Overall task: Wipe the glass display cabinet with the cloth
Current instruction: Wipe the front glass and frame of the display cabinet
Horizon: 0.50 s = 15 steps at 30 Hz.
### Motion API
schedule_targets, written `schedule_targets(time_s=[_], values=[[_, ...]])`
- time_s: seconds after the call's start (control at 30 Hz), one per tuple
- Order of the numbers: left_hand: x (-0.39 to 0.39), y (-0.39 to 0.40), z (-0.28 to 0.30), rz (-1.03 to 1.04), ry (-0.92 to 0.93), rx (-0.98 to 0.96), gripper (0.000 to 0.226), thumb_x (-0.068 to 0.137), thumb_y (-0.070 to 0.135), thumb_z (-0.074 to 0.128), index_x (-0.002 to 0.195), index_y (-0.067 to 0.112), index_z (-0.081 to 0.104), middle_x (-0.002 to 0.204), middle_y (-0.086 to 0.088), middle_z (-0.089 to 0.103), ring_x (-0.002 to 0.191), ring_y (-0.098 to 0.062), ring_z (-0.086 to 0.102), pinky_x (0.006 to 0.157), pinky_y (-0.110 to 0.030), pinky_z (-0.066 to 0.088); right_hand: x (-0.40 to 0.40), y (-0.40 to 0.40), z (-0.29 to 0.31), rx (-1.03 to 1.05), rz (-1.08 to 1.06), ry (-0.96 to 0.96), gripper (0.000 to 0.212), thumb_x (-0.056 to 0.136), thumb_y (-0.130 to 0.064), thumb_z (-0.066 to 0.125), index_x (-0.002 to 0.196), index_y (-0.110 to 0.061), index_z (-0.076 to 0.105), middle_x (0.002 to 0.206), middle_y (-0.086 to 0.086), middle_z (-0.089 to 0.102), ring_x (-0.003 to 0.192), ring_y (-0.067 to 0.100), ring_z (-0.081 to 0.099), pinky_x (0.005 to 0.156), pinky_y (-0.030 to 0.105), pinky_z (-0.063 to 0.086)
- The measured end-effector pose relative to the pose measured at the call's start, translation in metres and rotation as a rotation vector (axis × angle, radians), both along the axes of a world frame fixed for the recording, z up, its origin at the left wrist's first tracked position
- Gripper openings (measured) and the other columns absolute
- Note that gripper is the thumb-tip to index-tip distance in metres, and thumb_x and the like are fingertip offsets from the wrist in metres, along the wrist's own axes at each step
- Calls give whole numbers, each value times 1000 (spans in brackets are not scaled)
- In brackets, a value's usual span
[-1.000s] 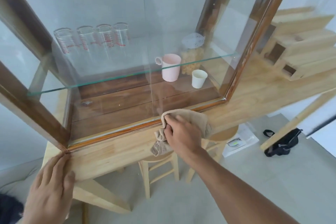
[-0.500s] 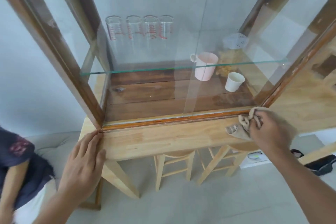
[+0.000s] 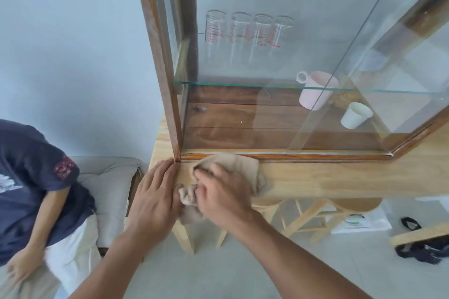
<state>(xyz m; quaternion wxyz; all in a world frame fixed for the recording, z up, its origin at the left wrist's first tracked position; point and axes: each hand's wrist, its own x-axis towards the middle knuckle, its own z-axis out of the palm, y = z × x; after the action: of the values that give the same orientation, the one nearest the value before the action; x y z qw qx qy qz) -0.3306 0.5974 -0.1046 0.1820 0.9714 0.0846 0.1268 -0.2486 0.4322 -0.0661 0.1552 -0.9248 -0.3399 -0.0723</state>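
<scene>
The glass display cabinet (image 3: 167, 75) with a dark wooden frame stands on a light wooden table (image 3: 340, 177). My right hand (image 3: 223, 196) grips a beige cloth (image 3: 233, 165), bunched against the cabinet's bottom front rail near its left corner. My left hand (image 3: 155, 192) lies flat on the table edge, fingertips at the foot of the cabinet's left post, touching the cloth's side. Inside the cabinet are several marked glasses (image 3: 245, 29), a pink mug (image 3: 315, 90) and a white paper cup (image 3: 356, 115).
A person in a dark shirt (image 3: 31, 177) sits at the left beside a grey cushion (image 3: 109, 177). Wooden stools (image 3: 311, 216) stand under the table. A black bag (image 3: 422, 250) and a white box (image 3: 359, 221) lie on the floor at the right.
My right hand has swept the cloth left along the cabinet's bottom rail, from the right corner to the left corner beside my left hand. The view has swung left.
</scene>
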Motion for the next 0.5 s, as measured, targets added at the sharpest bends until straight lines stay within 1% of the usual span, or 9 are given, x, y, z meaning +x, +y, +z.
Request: schedule_targets(time_s=[0.1,0.2,0.27,0.33,0.4,0.43,0.5], values=[[-1,4,-1,-36,-27,-13,59,98,29,33,150,6,51,158,-11,49,148,-32,45,123,-47,31,-5,27,4,-28,53,36,42,89,-38,37,110,-31,73,96,0,68,73,28,69,62,36,45],[-3,5,-2,-47,-27,-4,61,97,30,35,150,6,51,157,-12,49,146,-34,45,123,-46,30,-2,15,5,-19,82,47,22,95,-34,50,103,-29,70,99,-1,66,81,27,67,68,38,43],[-1,4,-3,-26,-34,19,61,100,36,35,148,3,52,155,-15,51,144,-36,46,123,-43,28,4,-2,6,4,95,107,15,97,-32,52,96,-26,66,101,0,65,89,27,66,72,39,41],[1,3,-4,10,-58,33,62,102,39,34,145,0,54,152,-17,54,142,-38,47,122,-39,25,15,-26,9,8,98,165,13,98,-31,53,96,-25,64,104,1,66,98,25,65,73,40,39],[3,0,-5,30,-93,13,62,102,40,33,143,-1,55,150,-19,54,141,-39,46,123,-38,24,32,-65,11,2,77,166,14,98,-32,52,100,-27,65,107,-1,66,102,23,64,75,41,41],[4,-2,-4,37,-112,-7,61,102,39,33,143,-2,54,151,-19,53,141,-41,46,123,-40,25,41,-89,12,0,53,152,16,98,-33,53,104,-28,67,108,-2,67,103,21,64,76,40,44],[7,2,-15,52,-117,-47,60,102,38,34,143,-2,52,152,-21,51,141,-44,45,124,-51,28,60,-145,12,14,-37,110,24,97,-34,57,116,-33,71,112,-4,70,101,18,65,79,38,51]])
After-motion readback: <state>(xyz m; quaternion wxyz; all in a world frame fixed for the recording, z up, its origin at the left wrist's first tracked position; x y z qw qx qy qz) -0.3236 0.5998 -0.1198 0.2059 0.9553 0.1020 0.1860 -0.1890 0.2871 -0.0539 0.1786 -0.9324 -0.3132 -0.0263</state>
